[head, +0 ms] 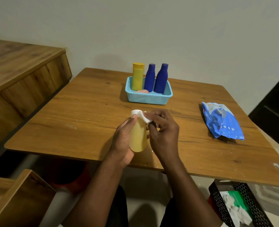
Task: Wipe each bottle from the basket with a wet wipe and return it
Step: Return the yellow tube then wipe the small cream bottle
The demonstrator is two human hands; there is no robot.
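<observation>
My left hand grips a pale yellow bottle with a white cap above the table's near edge. My right hand pinches a white wet wipe against the bottle's neck, just below the cap. Behind them the light blue basket holds a yellow bottle and two dark blue bottles, all upright. A small pinkish item lies at the basket's front left.
A blue wet wipe pack lies at the right of the wooden table. A black perforated bin with used wipes stands on the floor at the lower right. Wooden furniture flanks the left side.
</observation>
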